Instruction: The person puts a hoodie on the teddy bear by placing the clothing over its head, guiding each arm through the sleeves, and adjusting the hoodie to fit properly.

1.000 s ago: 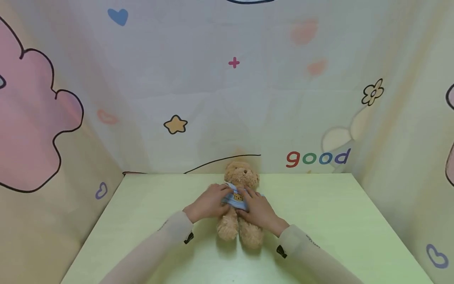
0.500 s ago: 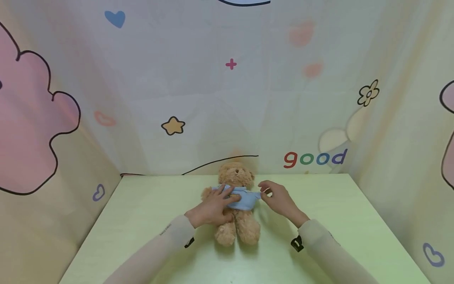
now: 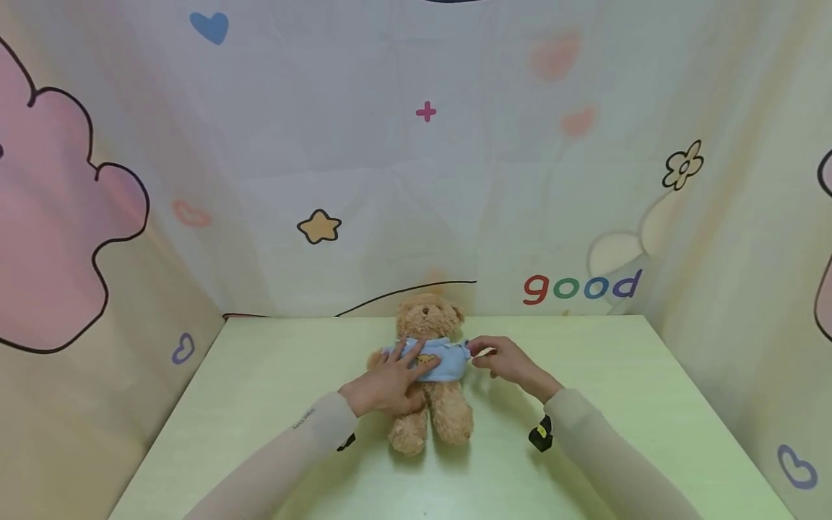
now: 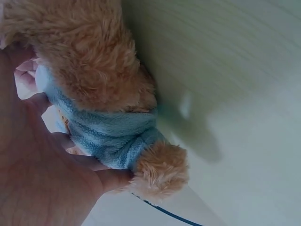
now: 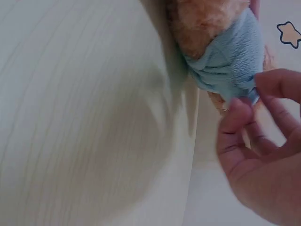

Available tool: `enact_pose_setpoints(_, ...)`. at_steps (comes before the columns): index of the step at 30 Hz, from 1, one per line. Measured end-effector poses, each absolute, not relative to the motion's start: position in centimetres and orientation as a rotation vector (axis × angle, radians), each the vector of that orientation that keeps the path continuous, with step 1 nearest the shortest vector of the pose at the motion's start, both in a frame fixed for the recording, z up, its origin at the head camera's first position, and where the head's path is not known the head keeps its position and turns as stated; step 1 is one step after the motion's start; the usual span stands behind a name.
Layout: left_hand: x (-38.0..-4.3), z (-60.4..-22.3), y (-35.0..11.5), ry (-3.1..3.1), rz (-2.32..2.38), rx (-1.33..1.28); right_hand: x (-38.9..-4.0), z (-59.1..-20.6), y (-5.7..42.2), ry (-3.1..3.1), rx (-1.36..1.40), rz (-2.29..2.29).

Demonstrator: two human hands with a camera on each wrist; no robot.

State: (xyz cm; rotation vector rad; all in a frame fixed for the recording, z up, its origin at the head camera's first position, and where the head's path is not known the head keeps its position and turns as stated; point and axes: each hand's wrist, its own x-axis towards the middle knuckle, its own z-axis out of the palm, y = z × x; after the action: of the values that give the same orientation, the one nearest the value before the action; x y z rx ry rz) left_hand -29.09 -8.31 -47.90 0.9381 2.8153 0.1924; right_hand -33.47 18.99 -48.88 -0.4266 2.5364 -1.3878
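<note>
A light brown teddy bear [image 3: 452,415] in a light blue shirt [image 3: 450,367] lies on its back in the head view, head toward the rear wall. My left hand [image 3: 385,383] rests across its chest and belly with fingers spread. The left wrist view shows those fingers over the shirt, close to the bear's furry arm [image 4: 162,167]. At the bear's other side, my right hand [image 3: 513,360] pinches the shirt's sleeve between thumb and fingers. In the right wrist view the thumb and index finger meet at the blue cloth [image 5: 237,61]. No paw pokes out of that sleeve in the head view.
The pale green table [image 3: 585,390] reaches to a printed cloth backdrop [image 3: 364,130] behind the bear's head. Similar cloth walls stand left and right. A dark strap piece [image 3: 542,433] hangs at my right cuff.
My right hand has gone from the bear's chest out to the sleeve, pulled it outward, then come back slightly inward. The bear has shifted a little left; my left hand's fingers have spread over its chest.
</note>
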Motion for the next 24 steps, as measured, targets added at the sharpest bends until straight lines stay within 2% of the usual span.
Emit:
enact_pose_setpoints(6,-29.2,-48.2,-8.4,2.811,0.208,0.943,-33.4,-49.3,18.8,2.856,-0.809,-1.186)
enact_pose_setpoints(13,-29.2,-48.4,-8.5,2.825,0.176,0.953,-33.1,-49.9,18.6,2.868,-0.781,-1.254)
enact_pose_setpoints(24,-28.8,-48.3,-8.7,2.841,0.183,0.973,-33.3,-50.3,18.9,2.794,-0.965,-1.275)
